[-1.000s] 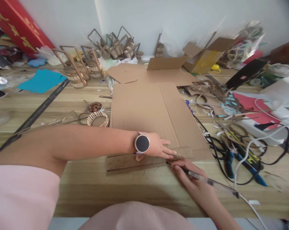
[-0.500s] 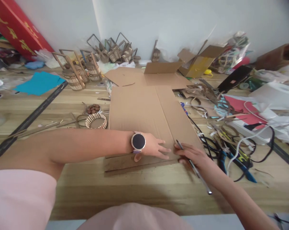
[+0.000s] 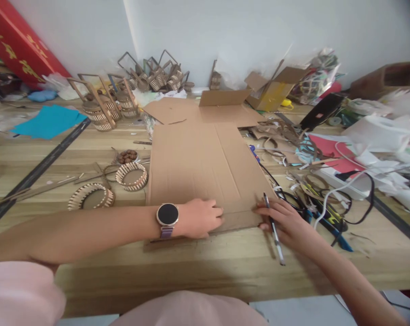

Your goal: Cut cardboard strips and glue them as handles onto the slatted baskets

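Note:
A flattened brown cardboard sheet (image 3: 198,163) lies in the middle of the wooden table (image 3: 191,267). My left hand (image 3: 200,218), with a round black watch on the wrist, presses flat on the near edge of the cardboard, fingers stretched out. My right hand (image 3: 286,222) rests at the cardboard's near right corner and grips a thin pen-like tool (image 3: 274,228) that points away from me. The two hands lie a short way apart.
Ribbed wooden rings (image 3: 131,175) and a small dish of brown beads (image 3: 126,156) lie to the left. Small wooden baskets (image 3: 103,106), blue paper (image 3: 47,121) and a long dark rail (image 3: 38,167) are further left. Cables, pliers (image 3: 330,222) and paper scraps crowd the right.
My left hand slid left along the cardboard's near edge. My right hand rose from the table edge to the cardboard's right corner, swinging the pen-like tool upright.

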`<action>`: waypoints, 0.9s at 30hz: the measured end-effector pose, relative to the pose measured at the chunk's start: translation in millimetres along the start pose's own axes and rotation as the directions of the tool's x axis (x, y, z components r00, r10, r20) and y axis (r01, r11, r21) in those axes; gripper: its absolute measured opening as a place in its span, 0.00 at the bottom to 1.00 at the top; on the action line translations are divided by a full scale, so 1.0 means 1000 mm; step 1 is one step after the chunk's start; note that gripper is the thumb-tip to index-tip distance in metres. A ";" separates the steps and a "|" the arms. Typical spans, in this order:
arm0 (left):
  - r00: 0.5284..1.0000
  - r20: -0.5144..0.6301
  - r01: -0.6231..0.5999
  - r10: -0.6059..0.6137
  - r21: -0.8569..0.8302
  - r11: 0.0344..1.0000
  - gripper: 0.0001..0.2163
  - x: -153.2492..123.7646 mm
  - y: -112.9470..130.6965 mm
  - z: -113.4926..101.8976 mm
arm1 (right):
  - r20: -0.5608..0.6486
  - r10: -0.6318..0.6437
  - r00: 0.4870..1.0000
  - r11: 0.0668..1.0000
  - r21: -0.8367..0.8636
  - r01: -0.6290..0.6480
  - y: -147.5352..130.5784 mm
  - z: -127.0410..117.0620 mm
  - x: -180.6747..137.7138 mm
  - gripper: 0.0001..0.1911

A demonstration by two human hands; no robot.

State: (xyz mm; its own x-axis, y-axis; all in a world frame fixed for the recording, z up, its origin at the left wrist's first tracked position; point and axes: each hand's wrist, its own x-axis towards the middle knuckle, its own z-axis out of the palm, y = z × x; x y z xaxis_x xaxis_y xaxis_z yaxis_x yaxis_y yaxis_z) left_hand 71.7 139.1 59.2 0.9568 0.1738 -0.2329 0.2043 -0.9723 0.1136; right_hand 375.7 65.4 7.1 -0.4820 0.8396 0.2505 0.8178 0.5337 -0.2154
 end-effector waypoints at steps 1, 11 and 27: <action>1.000 0.000 -0.001 0.001 0.002 1.000 0.19 -0.002 0.000 0.001 | -0.005 0.025 1.000 1.000 0.018 -0.025 0.000 0.000 0.000 0.11; 0.998 0.021 0.064 -0.064 -0.010 0.998 0.04 -0.022 0.006 0.003 | 0.010 0.070 0.998 0.998 0.007 -0.070 -0.023 0.010 -0.002 0.10; 0.990 -0.064 0.118 -0.124 -0.094 0.989 0.07 0.016 0.004 0.003 | 0.039 0.064 0.997 0.998 0.004 -0.064 0.005 -0.007 -0.001 0.12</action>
State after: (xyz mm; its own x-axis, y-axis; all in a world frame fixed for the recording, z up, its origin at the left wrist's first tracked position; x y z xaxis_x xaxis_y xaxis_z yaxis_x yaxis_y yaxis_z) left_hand 87.3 137.2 53.1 0.9354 0.3024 -0.1833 0.3338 -0.9262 0.1754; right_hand 382.4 66.3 12.8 -0.4405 0.8753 0.1997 0.8456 0.4792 -0.2350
